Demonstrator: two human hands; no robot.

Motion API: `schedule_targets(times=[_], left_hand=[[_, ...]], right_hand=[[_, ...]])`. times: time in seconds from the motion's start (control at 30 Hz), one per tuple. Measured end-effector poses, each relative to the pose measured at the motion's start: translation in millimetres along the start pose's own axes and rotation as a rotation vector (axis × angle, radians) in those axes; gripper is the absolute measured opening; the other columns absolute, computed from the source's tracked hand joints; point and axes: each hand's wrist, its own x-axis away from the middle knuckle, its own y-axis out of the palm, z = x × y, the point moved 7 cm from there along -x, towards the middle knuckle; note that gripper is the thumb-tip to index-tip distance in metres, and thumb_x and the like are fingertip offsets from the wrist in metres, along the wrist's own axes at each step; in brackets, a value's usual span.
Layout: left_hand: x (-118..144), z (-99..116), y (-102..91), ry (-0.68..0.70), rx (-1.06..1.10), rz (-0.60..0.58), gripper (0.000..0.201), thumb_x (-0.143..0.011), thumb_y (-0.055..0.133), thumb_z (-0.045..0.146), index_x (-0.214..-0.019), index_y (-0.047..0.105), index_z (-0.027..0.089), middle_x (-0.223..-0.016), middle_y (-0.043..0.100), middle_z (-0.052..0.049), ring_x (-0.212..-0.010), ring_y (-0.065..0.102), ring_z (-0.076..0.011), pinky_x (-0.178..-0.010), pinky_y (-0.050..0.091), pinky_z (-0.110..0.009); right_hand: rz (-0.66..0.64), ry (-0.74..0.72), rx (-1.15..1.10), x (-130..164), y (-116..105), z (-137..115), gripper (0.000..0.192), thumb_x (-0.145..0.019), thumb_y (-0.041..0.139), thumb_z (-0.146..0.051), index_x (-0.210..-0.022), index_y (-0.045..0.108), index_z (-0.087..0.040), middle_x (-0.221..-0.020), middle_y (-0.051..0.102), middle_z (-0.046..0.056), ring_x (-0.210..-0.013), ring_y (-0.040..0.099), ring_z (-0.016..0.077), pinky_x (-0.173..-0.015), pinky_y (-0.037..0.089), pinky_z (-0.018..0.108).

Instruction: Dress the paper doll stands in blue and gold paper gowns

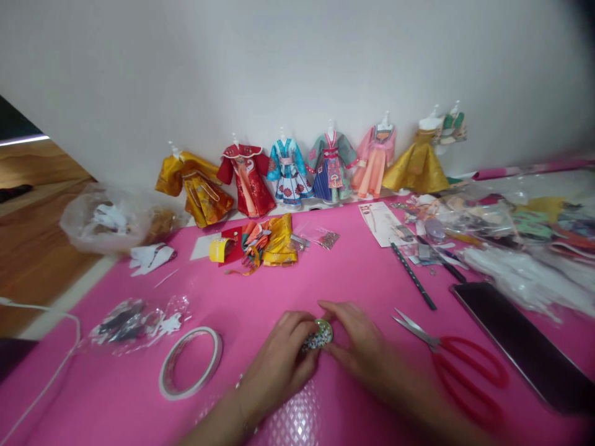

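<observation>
Both hands, the left hand (279,356) and right hand (360,347), pinch a small sparkly round piece (318,335) low on the pink table (353,272), and it might slip out and roll toward the red scissors (458,359) nearby.

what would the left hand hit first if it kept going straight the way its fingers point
The left hand points up and right at the small round beaded green piece that both hands pinch. Past it, the fingers of the right hand come next, though depth is hard to judge.
</observation>
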Motion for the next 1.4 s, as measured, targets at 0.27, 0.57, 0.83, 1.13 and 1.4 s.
schedule_targets(times=[0.27, 0.57, 0.83, 1.13, 1.4], left_hand=[[0.5, 2.5, 1.7, 0.055, -0.099, -0.031, 0.043, -0.090, 0.050, 0.010, -0.130, 0.053, 0.026, -0.125, 0.059, -0.011, -0.114, 0.058, -0.0228, -0.096, 0.052, -0.038], [-2.3, 4.4, 1.6, 0.118, -0.240, 0.030, 0.031, -0.090, 0.054, 0.015, -0.118, 0.059, 0.027, -0.122, 0.064, -0.009, -0.108, 0.063, -0.0234, -0.091, 0.056, -0.038], [-1.3, 2.2, 1.1, 0.091, -0.244, 0.043, 0.028, -0.092, 0.053, 0.017, -0.118, 0.059, 0.025, -0.120, 0.065, -0.010, -0.107, 0.064, -0.0239, -0.091, 0.056, -0.038], [0.5, -7.8, 4.3, 0.057, -0.246, 0.029, 0.031, -0.093, 0.050, 0.014, -0.121, 0.054, 0.026, -0.123, 0.061, -0.010, -0.115, 0.059, -0.0236, -0.097, 0.053, -0.041], [1.0, -8.7, 4.8, 0.069, -0.255, 0.030, 0.027, -0.093, 0.051, 0.016, -0.117, 0.055, 0.027, -0.122, 0.061, -0.010, -0.113, 0.061, -0.0231, -0.094, 0.054, -0.039]], right_hand=[[-0.008, -0.003, -0.006, 0.6, 1.3, -1.9, 0.056, -0.081, 0.060, -0.006, -0.133, 0.047, -0.023, -0.116, 0.065, 0.009, -0.111, 0.058, 0.0233, -0.096, 0.050, 0.043], [-0.047, 0.009, 0.047, -3.5, -2.0, -8.6, 0.050, -0.077, 0.059, -0.002, -0.124, 0.055, -0.017, -0.116, 0.067, 0.010, -0.108, 0.058, 0.0242, -0.096, 0.049, 0.041], [-0.086, 0.015, 0.102, -4.8, -1.2, -9.6, 0.038, -0.077, 0.057, 0.001, -0.109, 0.062, -0.019, -0.101, 0.064, 0.007, -0.099, 0.055, 0.0237, -0.089, 0.049, 0.039], [-0.021, 0.036, 0.219, -4.7, -3.3, -5.6, 0.030, -0.073, 0.051, 0.007, -0.083, 0.063, -0.019, -0.090, 0.059, 0.005, -0.089, 0.053, 0.0204, -0.081, 0.048, 0.033], [0.002, 0.032, 0.302, -1.8, 2.1, -1.1, 0.031, -0.069, 0.051, 0.008, -0.078, 0.063, -0.020, -0.084, 0.057, 0.003, -0.085, 0.051, 0.0197, -0.077, 0.045, 0.033]])
